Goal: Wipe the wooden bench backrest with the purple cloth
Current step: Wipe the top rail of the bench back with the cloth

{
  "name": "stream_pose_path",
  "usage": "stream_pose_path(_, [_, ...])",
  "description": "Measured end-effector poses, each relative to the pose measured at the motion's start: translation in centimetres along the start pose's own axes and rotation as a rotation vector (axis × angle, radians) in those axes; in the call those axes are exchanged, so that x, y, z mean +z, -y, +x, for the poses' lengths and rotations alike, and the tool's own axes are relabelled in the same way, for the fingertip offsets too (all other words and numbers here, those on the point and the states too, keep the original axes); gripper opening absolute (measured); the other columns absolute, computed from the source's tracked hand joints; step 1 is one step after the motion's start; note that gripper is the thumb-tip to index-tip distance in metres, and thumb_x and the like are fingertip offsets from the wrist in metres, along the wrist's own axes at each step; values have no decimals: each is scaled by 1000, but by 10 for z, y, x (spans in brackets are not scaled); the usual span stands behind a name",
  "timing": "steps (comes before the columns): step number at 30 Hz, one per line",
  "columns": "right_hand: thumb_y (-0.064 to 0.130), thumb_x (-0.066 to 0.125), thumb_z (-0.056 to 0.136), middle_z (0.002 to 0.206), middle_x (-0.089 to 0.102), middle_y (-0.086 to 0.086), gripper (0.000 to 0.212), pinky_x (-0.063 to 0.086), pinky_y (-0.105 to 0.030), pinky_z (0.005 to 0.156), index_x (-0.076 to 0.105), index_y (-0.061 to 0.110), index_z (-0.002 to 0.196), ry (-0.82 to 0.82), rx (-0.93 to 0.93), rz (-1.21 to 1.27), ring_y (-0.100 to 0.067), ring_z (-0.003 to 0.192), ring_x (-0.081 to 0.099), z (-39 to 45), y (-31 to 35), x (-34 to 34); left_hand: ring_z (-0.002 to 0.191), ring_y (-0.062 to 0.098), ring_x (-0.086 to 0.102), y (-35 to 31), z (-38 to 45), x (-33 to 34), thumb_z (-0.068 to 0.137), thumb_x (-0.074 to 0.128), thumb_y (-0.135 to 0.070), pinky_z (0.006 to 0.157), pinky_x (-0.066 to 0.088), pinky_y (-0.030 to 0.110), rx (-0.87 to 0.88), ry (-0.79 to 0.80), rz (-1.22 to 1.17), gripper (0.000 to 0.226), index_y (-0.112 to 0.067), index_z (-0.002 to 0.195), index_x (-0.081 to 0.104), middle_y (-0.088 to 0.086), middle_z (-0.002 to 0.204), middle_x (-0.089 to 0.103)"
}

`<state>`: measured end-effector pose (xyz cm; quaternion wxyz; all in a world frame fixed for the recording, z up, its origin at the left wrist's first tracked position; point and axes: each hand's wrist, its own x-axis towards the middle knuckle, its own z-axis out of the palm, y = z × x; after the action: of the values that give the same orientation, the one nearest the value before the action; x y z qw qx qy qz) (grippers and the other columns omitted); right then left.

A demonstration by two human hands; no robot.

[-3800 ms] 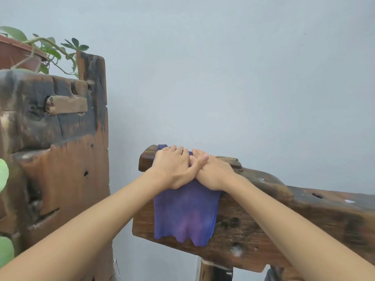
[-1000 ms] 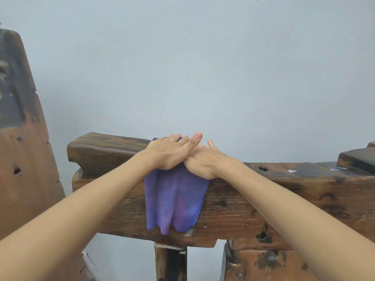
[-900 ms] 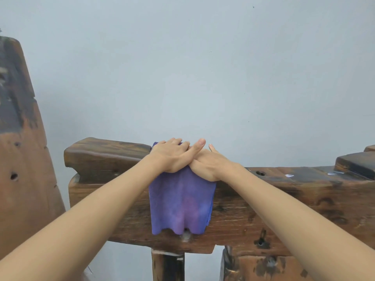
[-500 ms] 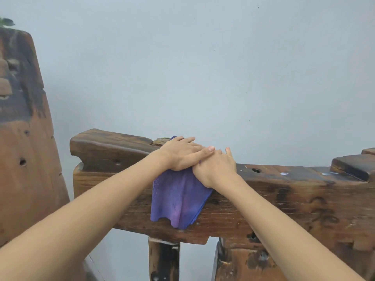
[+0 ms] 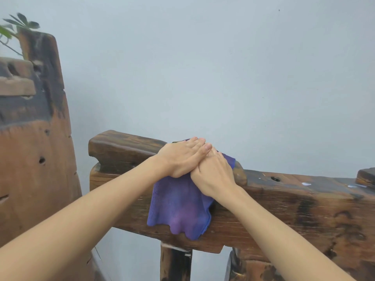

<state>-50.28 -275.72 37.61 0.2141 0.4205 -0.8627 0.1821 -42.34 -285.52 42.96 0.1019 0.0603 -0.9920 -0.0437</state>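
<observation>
A plain pale wall (image 5: 223, 67) fills the far side, smooth and matte. At the left stands a tall slab (image 5: 34, 149) of weathered wood, orange-brown below and charred black above, pitted with small holes, its top edge rounded; a few green leaves (image 5: 18, 23) show past its top left corner. The bench (image 5: 294, 207) backrest runs from the middle to the right edge: a thick, rough-hewn beam of dark brown wood with cracks, knots and a round hole on its flat top. Its left end rises in a blunt, rounded block with open wall behind and a gap to the slab. Two dark posts stand under its near lower edge. The cloth (image 5: 178, 207), purple and soft-napped, drapes over the beam's top just right of the block and hangs down the near face, its wavy hem close to the beam's lower edge. The left hand (image 5: 182, 157) lies flat, fingers straight and together, pressing the cloth on the top edge and overlapping the right hand (image 5: 215, 173), which also lies flat on the cloth, fingers stretched out.
</observation>
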Motion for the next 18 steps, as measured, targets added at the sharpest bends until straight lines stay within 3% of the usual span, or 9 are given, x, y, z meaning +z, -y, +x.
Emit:
stream_pose_path(2, [36, 21, 87, 145, 53, -11, 75, 36, -42, 110, 26, 17, 159, 62, 15, 44, -30, 130, 47, 6, 6, -2, 154, 2, 4, 7, -2, -4, 104, -1, -53, 123, 14, 34, -23, 6, -21, 59, -35, 160, 8, -14, 168, 10])
stream_pose_path(6, [42, 15, 88, 168, 25, -4, 77, 28, -45, 120, 10, 27, 164, 158, -14, 102, -24, 154, 20, 21, 11, 0, 155, 6, 6, 25, 0, -7, 102, -4, -57, 123, 18, 43, -55, 14, 32, 64, -34, 161, 5, -10, 169, 10])
stream_pose_path(8, [40, 17, 90, 161, 34, 0, 72, 33, -43, 115, 18, 29, 162, 162, -92, 116, -25, 148, 27, 31, 14, -1, 156, 10, 9, 35, 2, -6, 102, -4, -56, 123, 19, 45, -61, 16, 74, 61, -37, 160, 1, -6, 169, 11])
stream_pose_path(10, [37, 19, 90, 147, 46, 1, 68, 35, -41, 108, 28, 30, 157, 149, -172, 89, -26, 134, 40, 41, 20, 0, 155, 12, 16, 46, 3, -7, 97, -8, -62, 122, 21, 45, -100, -1, 69, 73, -32, 161, 10, -4, 168, 18])
stream_pose_path(14, [38, 16, 91, 161, 37, 3, 70, 17, -52, 119, 20, 35, 161, 250, -215, 80, -25, 146, 32, 61, 39, 6, 150, 13, 28, 72, 2, -13, 85, -16, -76, 119, 25, 46, -170, -47, 18, 100, -26, 154, 36, -4, 161, 37])
stream_pose_path(18, [36, 21, 95, 155, 49, 1, 63, 34, -49, 111, 29, 36, 158, 292, -271, 126, -29, 137, 47, 77, 61, 6, 149, 13, 31, 95, -4, -21, 81, -17, -79, 119, 26, 46, -228, -38, 22, 105, -29, 151, 43, -4, 158, 42])
